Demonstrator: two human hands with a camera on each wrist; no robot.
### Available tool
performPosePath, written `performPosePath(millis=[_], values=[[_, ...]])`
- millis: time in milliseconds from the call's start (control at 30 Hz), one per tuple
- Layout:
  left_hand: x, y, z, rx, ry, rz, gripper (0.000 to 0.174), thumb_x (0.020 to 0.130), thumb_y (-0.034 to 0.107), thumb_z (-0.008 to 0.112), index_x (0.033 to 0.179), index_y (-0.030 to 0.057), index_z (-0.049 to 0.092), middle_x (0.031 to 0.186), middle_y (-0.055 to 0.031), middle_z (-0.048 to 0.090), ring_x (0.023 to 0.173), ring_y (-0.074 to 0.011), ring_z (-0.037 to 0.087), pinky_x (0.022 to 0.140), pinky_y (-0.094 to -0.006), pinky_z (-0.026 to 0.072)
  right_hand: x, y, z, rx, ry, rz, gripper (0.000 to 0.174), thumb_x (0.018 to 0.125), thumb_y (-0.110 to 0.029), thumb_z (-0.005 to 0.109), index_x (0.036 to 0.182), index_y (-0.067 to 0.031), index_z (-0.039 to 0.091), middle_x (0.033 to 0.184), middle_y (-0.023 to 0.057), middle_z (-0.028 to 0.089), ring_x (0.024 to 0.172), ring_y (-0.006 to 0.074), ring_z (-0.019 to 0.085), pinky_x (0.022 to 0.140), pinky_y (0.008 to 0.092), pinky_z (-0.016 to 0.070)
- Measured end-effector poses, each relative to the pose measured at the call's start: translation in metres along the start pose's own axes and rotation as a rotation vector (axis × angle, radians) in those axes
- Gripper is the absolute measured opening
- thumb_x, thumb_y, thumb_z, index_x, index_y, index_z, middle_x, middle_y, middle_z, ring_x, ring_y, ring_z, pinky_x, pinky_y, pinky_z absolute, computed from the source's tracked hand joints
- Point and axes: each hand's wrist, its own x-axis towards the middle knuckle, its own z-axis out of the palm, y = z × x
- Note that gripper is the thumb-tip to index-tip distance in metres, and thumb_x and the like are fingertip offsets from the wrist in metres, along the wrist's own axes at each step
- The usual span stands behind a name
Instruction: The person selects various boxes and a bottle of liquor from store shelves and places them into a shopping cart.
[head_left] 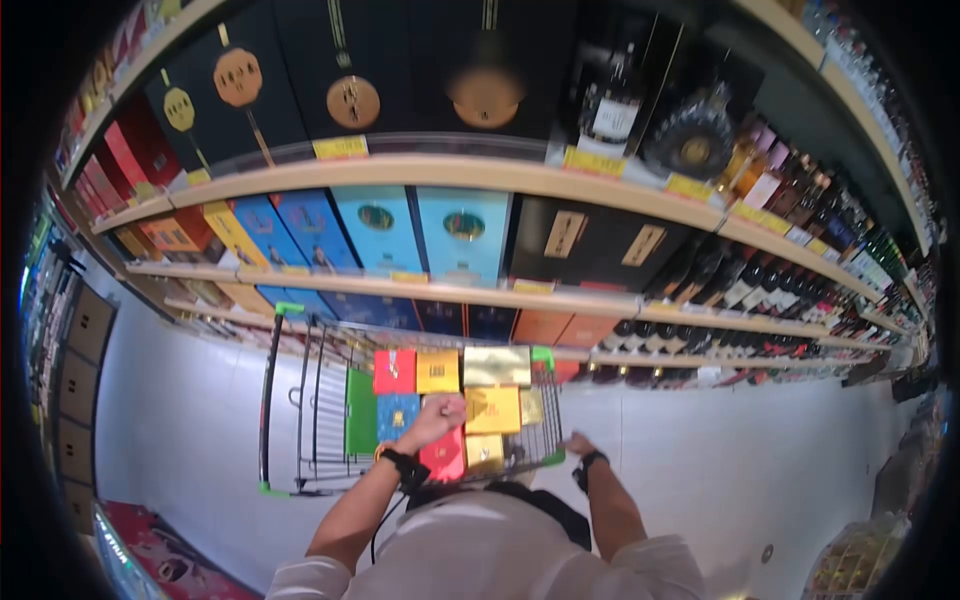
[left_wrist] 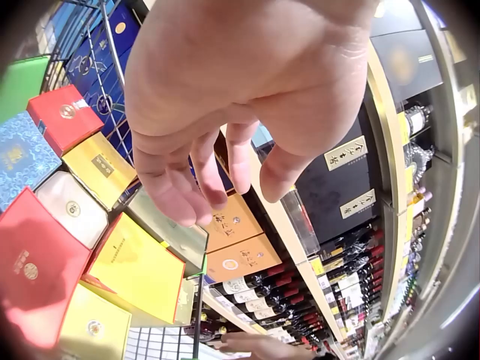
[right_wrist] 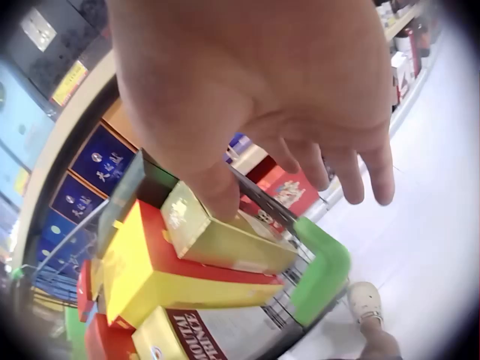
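A wire shopping cart (head_left: 300,400) holds several gift boxes: a red box (head_left: 395,371), a blue box (head_left: 397,412), a yellow box (head_left: 492,410) and others. My left hand (head_left: 436,418) hangs above them near the middle of the cart, fingers loosely bent and holding nothing in the left wrist view. My right hand (head_left: 578,443) is just beyond the cart's right end. In the right wrist view this hand (right_wrist: 255,97) has loosely extended fingers and no object in them, above a pale gold box (right_wrist: 225,240) and the green cart corner (right_wrist: 322,270). Contact there cannot be told.
Shelves (head_left: 430,178) of boxed and bottled goods run along the far side of the cart. Dark boxes (head_left: 85,375) line the left edge. Pale floor (head_left: 680,450) extends to the right, and a shoe (right_wrist: 365,301) stands beside the cart. Wrapped goods (head_left: 860,560) are at lower right.
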Motion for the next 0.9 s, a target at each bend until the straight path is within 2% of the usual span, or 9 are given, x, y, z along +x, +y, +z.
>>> performPosePath(millis=[33,100,167,233,300,433,500,567,900], values=[[0.003,-0.005,0.001,0.019,-0.004,0.005,0.030,0.090,0.014,0.073,0.116,0.0006,0.066,0.102,-0.0014,0.069,0.087,-0.0107,0.063,0.076,-0.0252,0.0521,-0.020,-0.026,-0.003,0.004,-0.147,0.182,0.059,0.079,-0.045,0.077,0.114,0.0021,0.070,0.113,0.0163,0.071,0.098,0.0280,0.067,0.082,0.0410,0.0563],[0.009,-0.007,-0.002,0.011,-0.038,-0.024,0.031,0.089,0.010,0.073,0.117,0.0010,0.064,0.098,-0.0016,0.069,0.083,-0.0104,0.063,0.072,-0.0264,0.0527,0.011,0.029,0.035,0.057,-0.138,0.044,0.055,0.077,-0.049,0.076,0.109,-0.0048,0.074,0.097,0.0101,0.074,0.081,0.0237,0.067,0.067,0.0372,0.0564],[0.002,0.009,-0.001,-0.077,-0.037,-0.016,0.030,0.088,0.004,0.071,0.117,0.0018,0.063,0.095,-0.0021,0.067,0.079,-0.0110,0.064,0.068,-0.0272,0.0526,-0.001,0.008,0.026,0.019,-0.148,-0.023,0.052,0.078,-0.045,0.076,0.111,-0.0042,0.075,0.096,0.0090,0.074,0.084,0.0202,0.067,0.072,0.0366,0.0560],[-0.008,0.037,0.005,-0.035,-0.047,-0.073,0.028,0.088,-0.001,0.067,0.115,0.0002,0.062,0.090,0.0009,0.063,0.075,-0.0101,0.060,0.065,-0.0264,0.0500,-0.009,-0.011,0.019,-0.035,-0.186,0.135,0.048,0.080,-0.041,0.074,0.113,-0.0047,0.074,0.101,0.0086,0.074,0.088,0.0195,0.068,0.077,0.0357,0.0552],[0.000,0.030,0.003,-0.129,-0.114,-0.041,0.026,0.089,-0.004,0.065,0.114,-0.0020,0.060,0.086,0.0038,0.059,0.072,-0.0086,0.055,0.062,-0.0255,0.0471,0.065,0.085,0.046,0.182,-0.172,-0.047,0.048,0.073,-0.042,0.080,0.099,-0.0020,0.078,0.101,0.0138,0.075,0.093,0.0235,0.069,0.086,0.0356,0.0528],[0.000,0.045,0.006,-0.068,-0.086,-0.031,0.028,0.090,0.001,0.067,0.117,-0.0020,0.061,0.085,0.0043,0.057,0.073,-0.0066,0.053,0.066,-0.0239,0.0464,0.050,0.053,0.050,-0.091,-0.031,0.080,0.054,0.072,-0.044,0.080,0.103,0.0001,0.076,0.111,0.0176,0.073,0.104,0.0277,0.068,0.092,0.0347,0.0516],[0.007,0.038,0.006,-0.024,-0.098,-0.036,0.030,0.090,0.004,0.068,0.120,-0.0009,0.061,0.091,0.0006,0.064,0.080,-0.0088,0.060,0.073,-0.0253,0.0503,0.026,0.023,0.037,-0.161,-0.150,0.155,0.056,0.074,-0.039,0.080,0.115,-0.0018,0.072,0.118,0.0155,0.070,0.103,0.0296,0.068,0.087,0.0392,0.0551],[0.011,0.038,0.008,-0.054,-0.119,-0.025,0.030,0.090,0.004,0.067,0.120,0.0000,0.062,0.095,-0.0015,0.066,0.084,-0.0108,0.063,0.077,-0.0267,0.0521,-0.009,-0.001,0.048,0.130,0.098,0.060,0.023,0.097,-0.021,0.050,0.103,-0.0067,0.068,0.080,0.0086,0.068,0.070,0.0250,0.066,0.061,0.0413,0.0533],[0.029,0.073,0.019,0.019,-0.137,0.101,0.035,0.090,0.007,0.070,0.124,0.0022,0.061,0.104,-0.0056,0.067,0.091,-0.0130,0.064,0.078,-0.0282,0.0539,-0.032,-0.042,-0.019,0.411,-0.174,0.349,0.042,0.088,-0.024,0.069,0.127,-0.0088,0.063,0.118,0.0097,0.062,0.092,0.0298,0.068,0.072,0.0449,0.0578]])
